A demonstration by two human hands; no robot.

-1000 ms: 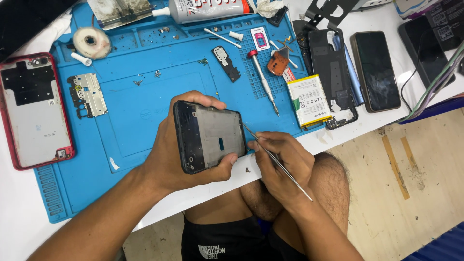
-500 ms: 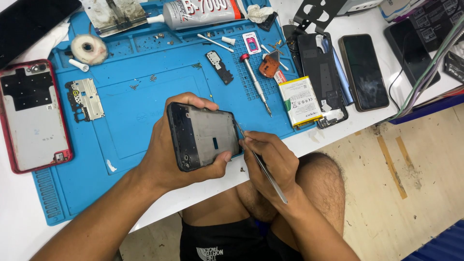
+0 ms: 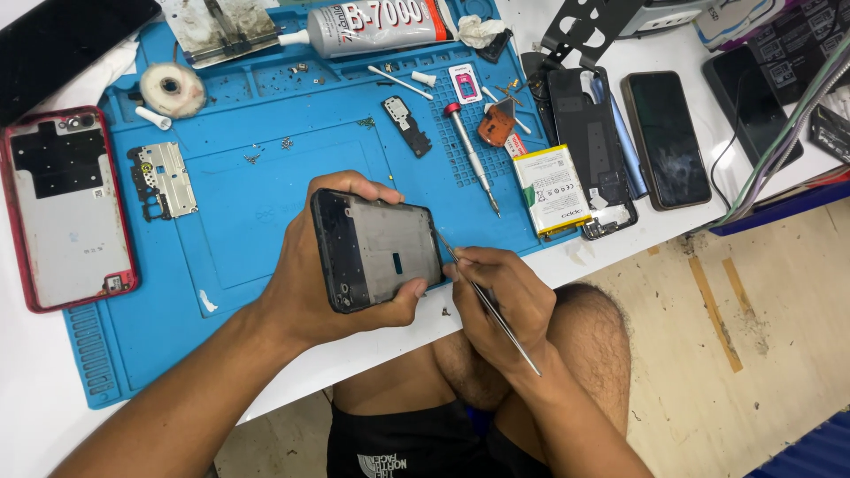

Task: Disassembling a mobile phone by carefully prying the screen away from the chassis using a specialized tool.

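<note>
Gripping phone frame upright, tweezers slanting at edge

The left hand covers the near edge of the phone frame. The tweezers' tip meets the frame's side, but it is too small to tell what it grips. The glue tube and a black phone run off the top edge. Specks on the blue mat are too tiny to name.
</note>
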